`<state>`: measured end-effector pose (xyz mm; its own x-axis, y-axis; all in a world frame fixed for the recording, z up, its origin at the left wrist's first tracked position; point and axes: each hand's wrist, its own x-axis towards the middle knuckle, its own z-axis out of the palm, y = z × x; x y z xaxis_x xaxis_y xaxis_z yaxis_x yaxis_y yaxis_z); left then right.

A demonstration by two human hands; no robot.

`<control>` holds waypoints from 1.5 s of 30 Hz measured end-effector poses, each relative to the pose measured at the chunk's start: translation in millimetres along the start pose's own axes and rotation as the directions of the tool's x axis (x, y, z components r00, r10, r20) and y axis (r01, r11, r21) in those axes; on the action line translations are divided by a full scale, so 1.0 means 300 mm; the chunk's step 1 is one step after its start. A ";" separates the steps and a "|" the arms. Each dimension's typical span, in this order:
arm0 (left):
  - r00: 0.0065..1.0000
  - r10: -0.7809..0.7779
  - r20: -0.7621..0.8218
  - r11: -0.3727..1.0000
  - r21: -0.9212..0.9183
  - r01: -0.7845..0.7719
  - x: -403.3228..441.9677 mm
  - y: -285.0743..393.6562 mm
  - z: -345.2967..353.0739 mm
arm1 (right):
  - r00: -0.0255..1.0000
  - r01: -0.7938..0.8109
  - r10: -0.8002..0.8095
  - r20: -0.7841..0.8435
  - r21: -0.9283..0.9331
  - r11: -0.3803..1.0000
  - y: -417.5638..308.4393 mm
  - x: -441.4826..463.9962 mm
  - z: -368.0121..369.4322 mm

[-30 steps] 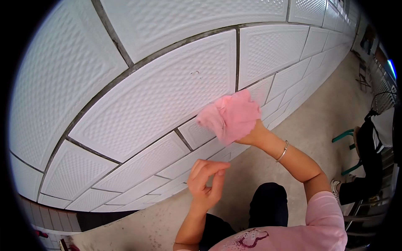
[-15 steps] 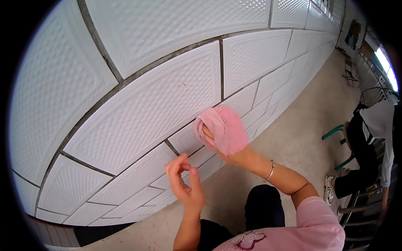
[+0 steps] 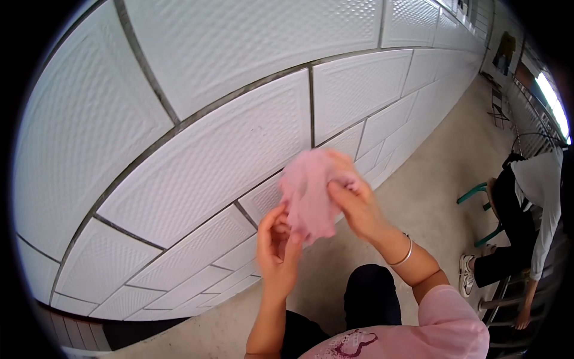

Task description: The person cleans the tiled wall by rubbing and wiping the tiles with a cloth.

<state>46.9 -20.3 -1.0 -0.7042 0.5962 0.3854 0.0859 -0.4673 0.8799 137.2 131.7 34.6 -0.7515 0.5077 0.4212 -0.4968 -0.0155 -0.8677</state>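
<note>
A crumpled pink cloth (image 3: pixel 311 194) hangs between my two hands, in front of the white tiled wall (image 3: pixel 221 149). My right hand (image 3: pixel 356 203) grips the cloth from the right, its thumb pressed on the near side and its other fingers mostly behind the fabric. A bracelet circles that wrist. My left hand (image 3: pixel 278 245) is at the cloth's lower left edge, with curled fingers and thumb closing on it. The cloth is slightly blurred. Dark gaps run between the raised-pattern tiles.
At the right a person in a white top (image 3: pixel 541 185) sits on a stool with green legs (image 3: pixel 472 194). Behind them runs a metal railing (image 3: pixel 538 113). The concrete floor (image 3: pixel 418 191) lies between wall and person. Farther back stands a folding chair (image 3: pixel 497 107).
My right hand has drawn the cloth back from the wall and turned it. My left hand, apart from the cloth before, has risen to its lower edge and taken hold.
</note>
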 end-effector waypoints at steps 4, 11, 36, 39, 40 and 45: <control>0.998 0.046 0.053 0.978 0.200 -0.056 -0.006 -0.036 -0.020 | 0.883 0.416 -0.470 -0.016 -0.438 0.797 -0.033 0.125 0.014; 0.998 0.057 0.018 0.980 0.190 -0.059 0.000 -0.043 -0.028 | 0.377 0.578 -0.883 0.280 -0.816 -0.012 0.069 0.315 0.161; 0.750 0.419 -0.511 0.873 -0.001 -0.488 0.209 0.157 0.063 | 0.712 0.393 -0.696 -0.095 -0.767 0.507 -0.056 0.352 0.161; 0.703 0.413 -0.578 0.872 0.028 -0.489 0.198 0.119 0.030 | 0.683 0.417 -0.729 -0.049 -0.793 0.444 -0.042 0.361 0.140; 0.679 0.416 -0.604 0.868 0.041 -0.495 0.190 0.108 0.014 | 0.683 0.412 -0.729 -0.051 -0.797 0.442 -0.042 0.357 0.136; 0.677 0.375 -0.633 0.866 -0.022 -0.500 0.186 0.111 -0.035 | 0.668 0.420 -0.744 0.035 -0.843 0.337 -0.052 0.352 0.142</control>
<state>3.0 -9.5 46.7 -0.8909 -0.1846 0.4149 0.4107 -0.7173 0.5628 47.1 148.8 104.0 -0.1476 0.3199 0.9359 -0.1174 0.9339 -0.3377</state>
